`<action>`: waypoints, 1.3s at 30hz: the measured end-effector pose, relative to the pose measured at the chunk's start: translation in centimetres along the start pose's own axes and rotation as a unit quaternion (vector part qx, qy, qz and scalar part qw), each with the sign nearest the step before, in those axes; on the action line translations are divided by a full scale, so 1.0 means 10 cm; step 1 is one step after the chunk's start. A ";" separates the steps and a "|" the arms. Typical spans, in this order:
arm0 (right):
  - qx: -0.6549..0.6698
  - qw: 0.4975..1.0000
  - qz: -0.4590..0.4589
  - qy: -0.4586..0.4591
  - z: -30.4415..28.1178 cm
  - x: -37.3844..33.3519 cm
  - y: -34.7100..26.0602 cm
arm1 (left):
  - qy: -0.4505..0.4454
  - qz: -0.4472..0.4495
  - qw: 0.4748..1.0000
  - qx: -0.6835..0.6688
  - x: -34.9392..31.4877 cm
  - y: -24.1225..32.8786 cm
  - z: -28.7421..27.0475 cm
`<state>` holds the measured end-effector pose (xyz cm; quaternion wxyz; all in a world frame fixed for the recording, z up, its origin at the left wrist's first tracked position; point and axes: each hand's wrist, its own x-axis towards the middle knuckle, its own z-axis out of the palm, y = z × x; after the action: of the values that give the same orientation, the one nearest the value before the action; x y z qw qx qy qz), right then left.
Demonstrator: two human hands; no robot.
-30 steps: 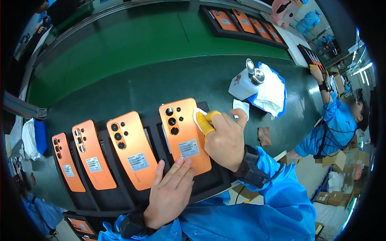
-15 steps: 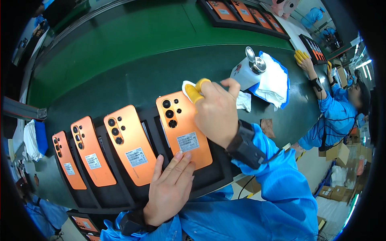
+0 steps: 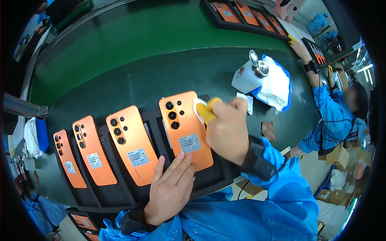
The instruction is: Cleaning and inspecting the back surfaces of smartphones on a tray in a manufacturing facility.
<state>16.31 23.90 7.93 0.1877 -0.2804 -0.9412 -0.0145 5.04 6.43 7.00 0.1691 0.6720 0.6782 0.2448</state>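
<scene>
An orange phone (image 3: 187, 124) lies back up in a black tray (image 3: 221, 176), with several camera lenses and a grey label showing. My left hand (image 3: 171, 193) rests flat on its lower end, fingers stretched out. In my right hand (image 3: 229, 130), a folded white wipe (image 3: 197, 107) is pinched against the phone's upper right edge; yellow finger cots cover some fingertips. To the left, more orange phones sit in the same tray: one close by (image 3: 130, 136), a second phone (image 3: 96, 146) and a third phone (image 3: 69, 154) farther left.
A white dispenser bottle (image 3: 245, 78) with its metal lid raised stands beside white cloths (image 3: 275, 86) in a blue tray. A brown scrap (image 3: 268, 130) lies nearer. Another phone tray (image 3: 221, 25) sits at the back. A co-worker in blue (image 3: 333, 108) reaches in at right.
My right hand has moved with the wipe rightward and down, from the phone's top corner along its right edge. My left hand stays put. The co-worker's hand has shifted toward the back tray.
</scene>
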 end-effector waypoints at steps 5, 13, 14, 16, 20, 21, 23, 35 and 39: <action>0.031 0.998 0.020 -0.044 -0.28 0.05 0.00 | 0.005 -0.009 1.000 -0.001 -0.05 -0.03 0.00; 0.056 0.987 -0.142 0.044 0.20 0.20 -0.13 | 0.013 -0.002 1.000 -0.017 -0.02 -0.05 0.04; 0.031 0.986 -0.157 0.041 0.22 0.19 -0.15 | 0.014 0.000 1.000 -0.013 -0.02 -0.06 0.04; 0.014 0.986 -0.162 0.029 0.14 0.15 -0.17 | 0.012 0.001 1.000 -0.010 -0.03 -0.06 0.03; -0.043 0.994 -0.096 0.020 0.12 0.17 -0.06 | 0.009 0.001 1.000 -0.015 -0.02 -0.08 0.03; -0.011 0.994 -0.097 0.040 0.11 0.21 -0.03 | 0.007 0.002 1.000 -0.014 -0.03 -0.08 0.03; 0.036 0.991 -0.117 0.059 0.10 0.27 -0.07 | 0.005 0.005 1.000 -0.013 -0.01 -0.06 0.03; 0.018 0.987 -0.147 0.060 0.23 0.54 -0.15 | 0.004 -0.003 1.000 0.004 -0.02 -0.04 0.04; 0.017 0.992 -0.077 0.096 0.22 0.49 0.04 | 0.008 0.000 1.000 0.010 -0.01 -0.04 0.03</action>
<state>11.99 27.03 7.64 0.2799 -0.2007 -0.9380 -0.0395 4.90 6.36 6.57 0.1568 0.6718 0.6819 0.2431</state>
